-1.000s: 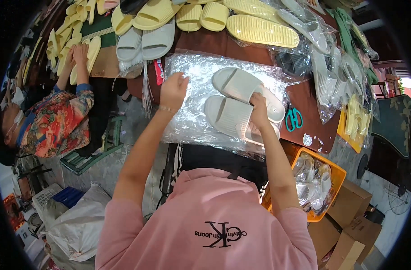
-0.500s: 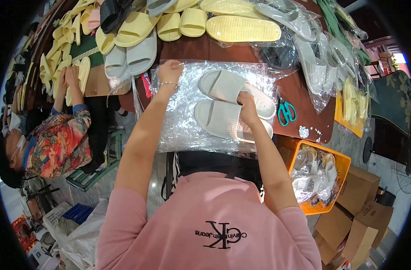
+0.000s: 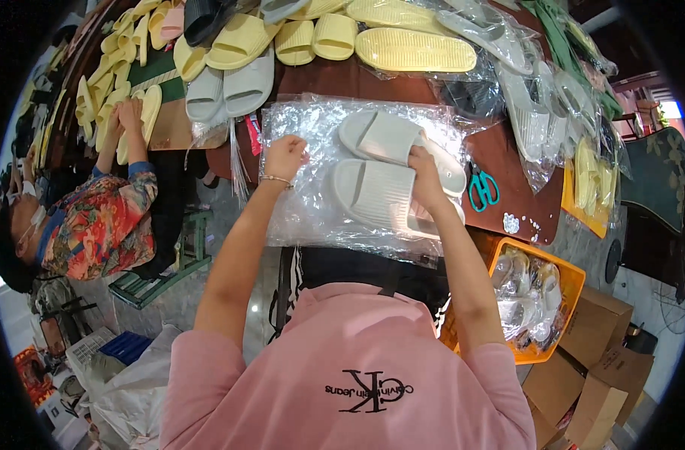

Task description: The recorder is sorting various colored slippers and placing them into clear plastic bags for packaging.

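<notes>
A pair of light grey slide slippers (image 3: 380, 186) lies side by side on clear plastic bags (image 3: 301, 214) in front of me. My right hand (image 3: 423, 176) grips the pair at the inner edges, fingers tucked between the two. The slippers' closed toe ends point left and their heels point right, partly behind my right hand and forearm. At the left side of the bags is my left hand (image 3: 285, 156), its fingers curled and pinched at the thin film. Just right of the slippers, turquoise-handled scissors (image 3: 483, 187) rest on the brown tabletop (image 3: 519, 206).
Yellow slippers (image 3: 416, 49) and grey slippers (image 3: 249, 86) line the far side. Bagged grey slippers (image 3: 528, 112) are piled at right. An orange crate (image 3: 534, 300) holds wrapped pairs, beside cardboard boxes (image 3: 597, 319). A co-worker (image 3: 99, 232) handles yellow slippers at left.
My left hand has moved toward me from the bags' far left corner, along their left side. My right hand keeps its hold on the slippers. The whole view has shifted slightly.
</notes>
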A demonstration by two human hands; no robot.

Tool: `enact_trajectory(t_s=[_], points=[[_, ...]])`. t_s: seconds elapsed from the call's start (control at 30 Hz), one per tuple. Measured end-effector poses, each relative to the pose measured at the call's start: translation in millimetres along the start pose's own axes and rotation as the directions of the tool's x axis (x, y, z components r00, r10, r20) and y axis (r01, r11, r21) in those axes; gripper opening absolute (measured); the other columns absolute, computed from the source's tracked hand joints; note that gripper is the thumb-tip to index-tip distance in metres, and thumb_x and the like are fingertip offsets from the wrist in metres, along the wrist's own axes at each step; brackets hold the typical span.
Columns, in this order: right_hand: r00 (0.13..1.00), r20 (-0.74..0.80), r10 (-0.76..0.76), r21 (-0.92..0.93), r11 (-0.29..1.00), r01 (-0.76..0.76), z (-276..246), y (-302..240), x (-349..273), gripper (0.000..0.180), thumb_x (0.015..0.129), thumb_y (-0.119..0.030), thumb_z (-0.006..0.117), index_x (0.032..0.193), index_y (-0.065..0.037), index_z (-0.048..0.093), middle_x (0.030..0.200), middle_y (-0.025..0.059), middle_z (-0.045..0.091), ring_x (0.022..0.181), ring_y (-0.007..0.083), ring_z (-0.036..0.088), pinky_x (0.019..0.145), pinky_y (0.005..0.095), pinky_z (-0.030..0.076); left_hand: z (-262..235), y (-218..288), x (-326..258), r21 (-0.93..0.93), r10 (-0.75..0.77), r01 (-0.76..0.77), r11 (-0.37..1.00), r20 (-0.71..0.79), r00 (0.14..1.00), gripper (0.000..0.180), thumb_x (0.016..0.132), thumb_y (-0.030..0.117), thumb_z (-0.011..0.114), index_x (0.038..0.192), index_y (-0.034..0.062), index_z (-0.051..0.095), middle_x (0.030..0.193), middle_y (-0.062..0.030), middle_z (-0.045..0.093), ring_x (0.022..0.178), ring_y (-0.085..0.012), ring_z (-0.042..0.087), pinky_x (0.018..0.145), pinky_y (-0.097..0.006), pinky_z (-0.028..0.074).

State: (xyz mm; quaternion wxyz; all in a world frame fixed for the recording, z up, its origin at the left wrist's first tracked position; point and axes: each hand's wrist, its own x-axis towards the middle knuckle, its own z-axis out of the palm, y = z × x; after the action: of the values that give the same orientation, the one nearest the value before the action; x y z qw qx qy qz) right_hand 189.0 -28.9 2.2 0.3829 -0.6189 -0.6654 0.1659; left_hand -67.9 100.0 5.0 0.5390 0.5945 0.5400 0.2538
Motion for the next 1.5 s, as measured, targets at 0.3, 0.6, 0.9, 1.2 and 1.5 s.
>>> enact_trajectory(t_s=[0.3,0.6,0.9,1.2,1.5], points=[[0.947,0.317,-0.05,-0.226,0.966,0.127,12,-42,-16,0.021,0.065,-0.013,0.052,0.082,-0.002,0.056,0.096,0.0112,0.053,0.095,0.0293,0.045,0.083,0.0371,0.032,-42,1,37,-0.171,-0.233,0.224,0.959,-0.032,0.972,0.019,0.081,0.004,0.049,0.099,-0.0013,0.054,0.085,-0.0115,0.062,0.07,-0.0172,0.061,0.051,-0.024,0.05],[0.974,0.228,-0.009,-0.105,0.994,0.034,21,-17,-31,0.023,0.061,-0.023,0.058,0.072,-0.003,0.058,0.086,0.0093,0.056,0.088,0.0296,0.048,0.076,0.039,0.035,-32,20,-57,0.693,0.09,0.096,0.714,-0.227,0.97,0.048,0.076,0.038,0.057,0.109,0.0064,0.043,0.08,-0.0191,0.061,0.075,-0.0372,0.058,0.067,-0.045,0.045],[0.866,0.366,0.34,0.571,0.653,-0.498,-36,-139,55,0.03,0.081,-0.012,0.042,0.103,0.004,0.054,0.1,0.0067,0.051,0.094,0.0152,0.049,0.08,0.0245,0.039,-35,3,-118,0.297,0.059,-0.013,0.955,-0.147,0.987,0.036,0.076,0.006,0.055,0.107,0.0042,0.036,0.069,-0.0151,0.058,0.068,-0.0334,0.058,0.057,-0.04,0.044],[0.999,0.016,0.028,-0.277,0.961,-0.023,107,-64,47,0.026,0.06,0.0,0.048,0.085,-0.004,0.057,0.093,0.011,0.055,0.091,0.0289,0.048,0.078,0.0386,0.036,-32,-51,-133,0.397,-0.009,0.079,0.914,-0.176,0.984,0.028,0.076,0.008,0.052,0.1,0.0063,0.038,0.068,-0.0204,0.056,0.07,-0.041,0.055,0.062,-0.047,0.041],[0.985,-0.163,0.062,-0.217,0.971,-0.097,63,-62,71,0.023,0.063,0.001,0.045,0.083,0.001,0.054,0.094,0.0142,0.053,0.092,0.031,0.045,0.08,0.0394,0.033,-19,-13,-125,0.755,0.463,-0.255,0.604,-0.072,0.883,0.034,0.072,0.004,0.051,0.106,0.0046,0.051,0.113,-0.0129,0.047,0.106,-0.0288,0.043,0.086,-0.04,0.033]])
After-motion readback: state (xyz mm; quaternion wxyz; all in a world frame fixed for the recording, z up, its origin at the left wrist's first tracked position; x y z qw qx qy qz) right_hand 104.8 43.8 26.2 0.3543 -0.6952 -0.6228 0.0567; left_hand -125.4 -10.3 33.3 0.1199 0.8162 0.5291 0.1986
